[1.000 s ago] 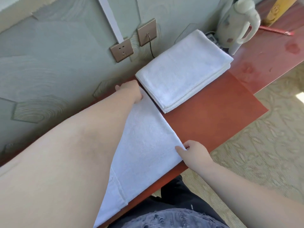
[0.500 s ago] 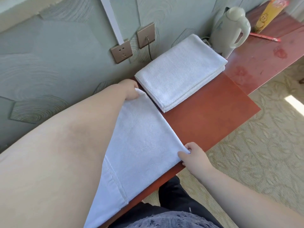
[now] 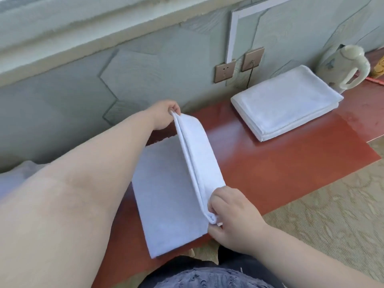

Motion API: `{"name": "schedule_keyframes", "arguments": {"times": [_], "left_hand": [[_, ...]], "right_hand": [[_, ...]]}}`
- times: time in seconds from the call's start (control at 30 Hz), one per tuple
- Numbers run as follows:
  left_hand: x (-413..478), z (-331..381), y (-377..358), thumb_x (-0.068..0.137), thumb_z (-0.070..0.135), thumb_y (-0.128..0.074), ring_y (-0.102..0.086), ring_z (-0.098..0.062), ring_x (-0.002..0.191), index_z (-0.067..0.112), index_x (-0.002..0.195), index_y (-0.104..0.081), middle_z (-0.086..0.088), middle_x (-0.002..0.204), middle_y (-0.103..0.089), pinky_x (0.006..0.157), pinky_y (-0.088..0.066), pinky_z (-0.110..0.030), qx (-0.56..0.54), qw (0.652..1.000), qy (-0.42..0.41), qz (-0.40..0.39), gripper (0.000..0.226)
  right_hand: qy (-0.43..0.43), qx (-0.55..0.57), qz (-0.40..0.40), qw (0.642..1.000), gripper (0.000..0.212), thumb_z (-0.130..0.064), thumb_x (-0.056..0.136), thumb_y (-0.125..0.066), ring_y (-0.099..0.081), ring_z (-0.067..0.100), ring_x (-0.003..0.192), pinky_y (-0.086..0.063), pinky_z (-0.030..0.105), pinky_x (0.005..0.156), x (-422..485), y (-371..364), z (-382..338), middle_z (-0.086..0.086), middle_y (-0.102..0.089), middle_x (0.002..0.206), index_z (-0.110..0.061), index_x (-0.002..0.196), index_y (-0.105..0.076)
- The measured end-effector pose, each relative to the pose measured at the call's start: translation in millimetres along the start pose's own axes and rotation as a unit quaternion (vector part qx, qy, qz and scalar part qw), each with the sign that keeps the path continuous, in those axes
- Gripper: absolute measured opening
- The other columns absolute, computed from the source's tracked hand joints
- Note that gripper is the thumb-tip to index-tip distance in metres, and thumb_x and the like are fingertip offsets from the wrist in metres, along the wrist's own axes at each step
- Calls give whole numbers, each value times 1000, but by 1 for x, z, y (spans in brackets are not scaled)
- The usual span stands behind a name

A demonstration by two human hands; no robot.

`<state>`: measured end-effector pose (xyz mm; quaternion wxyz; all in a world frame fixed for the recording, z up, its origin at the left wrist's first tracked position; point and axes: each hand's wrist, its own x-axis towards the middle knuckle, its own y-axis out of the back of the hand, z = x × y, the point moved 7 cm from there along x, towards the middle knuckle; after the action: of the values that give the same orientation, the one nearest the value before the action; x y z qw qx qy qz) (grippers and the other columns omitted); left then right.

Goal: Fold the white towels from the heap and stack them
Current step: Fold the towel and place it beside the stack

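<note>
A white towel (image 3: 166,192) lies partly folded on the red-brown table (image 3: 280,169). Its right edge is lifted off the table and folded over toward the left. My left hand (image 3: 163,117) pinches the far corner of that raised edge near the wall. The near corner is gripped by my right hand (image 3: 230,219) close to the table's front edge. A stack of folded white towels (image 3: 286,102) rests further right against the wall. At the far left a bit of white cloth (image 3: 18,175) shows behind my left arm.
A cream electric kettle (image 3: 345,67) stands right of the stack. Two wall sockets (image 3: 225,70) sit above the table, one with a cord plugged in. Patterned carpet (image 3: 324,215) lies beyond the table's front edge.
Both hands have lifted the towel's right edge off the table and carried it up and to the left. The view has shifted to the left.
</note>
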<state>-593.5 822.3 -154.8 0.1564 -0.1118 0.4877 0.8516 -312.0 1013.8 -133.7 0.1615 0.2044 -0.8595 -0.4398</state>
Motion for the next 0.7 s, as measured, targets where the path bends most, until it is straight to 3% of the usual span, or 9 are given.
{"name": "schedule_keyframes", "arguments": {"times": [0.1,0.2,0.3,0.37,0.43,0.5,0.57,0.63,0.7], "left_hand": [[-40,-77,9,80,-4,-41,-52,-23,62,32,78,-66,-1,69,-58,56,-42,-26,-122,991,38,47,43],[-77,-139,3,86,-13,-39,-55,-14,53,23,81,-62,-5,70,-59,50,-49,-26,-210,969,97,91,44],[-100,-187,-22,91,-7,-45,-60,-19,65,24,82,-61,-9,81,-65,53,-51,-26,-280,940,143,133,36],[-107,-211,-42,98,4,-44,-58,-22,69,25,87,-57,-10,87,-63,54,-52,-29,-353,904,197,139,27],[-110,-219,-54,99,29,-46,-54,-22,68,21,90,-55,-8,89,-61,53,-53,-28,-372,892,217,136,14],[-109,-218,-59,88,53,-60,-60,-21,78,18,108,-59,-6,100,-66,71,-59,-34,-372,894,211,132,40],[-115,-214,-48,87,37,-72,-67,-21,95,22,132,-54,-1,110,-68,88,-56,-35,-333,905,204,171,50],[-122,-210,-36,90,20,-69,-70,-24,100,22,133,-53,0,109,-70,91,-55,-34,-319,900,199,219,46],[-129,-210,-33,95,20,-66,-68,-26,109,20,140,-50,-2,117,-68,95,-51,-33,-285,910,211,217,48]], "right_hand": [[87,-26,-43,995,18,-26,63,-60,-43,22,70,-38,33,59,14,-44,-48,-3,-47,78,-18,78,-52],[150,-67,-87,983,14,-29,69,-52,-44,22,67,-39,33,56,21,-97,-83,-3,-46,76,-19,78,-50],[166,-109,-119,973,18,-23,69,-67,-44,20,64,-39,33,53,21,-147,-96,-3,-47,74,-20,78,-51],[153,-142,-150,966,30,-19,62,-78,-44,18,61,-37,31,51,18,-173,-94,-3,-47,72,-20,75,-52],[137,-163,-172,962,33,-16,58,-81,-43,17,61,-36,29,51,14,-187,-92,-4,-46,71,-20,74,-53],[127,-162,-161,965,28,-16,62,-79,-43,17,61,-40,30,51,13,-186,-94,-4,-47,72,-20,74,-54],[128,-151,-134,971,23,-14,66,-75,-43,17,62,-42,32,52,16,-179,-103,-4,-46,72,-20,74,-54],[141,-144,-116,973,21,-12,67,-72,-41,18,62,-40,32,53,18,-175,-112,-4,-45,71,-19,74,-54],[157,-160,-123,967,25,-8,62,-71,-35,17,63,-35,30,55,15,-181,-118,-4,-43,72,-20,74,-52]]}}
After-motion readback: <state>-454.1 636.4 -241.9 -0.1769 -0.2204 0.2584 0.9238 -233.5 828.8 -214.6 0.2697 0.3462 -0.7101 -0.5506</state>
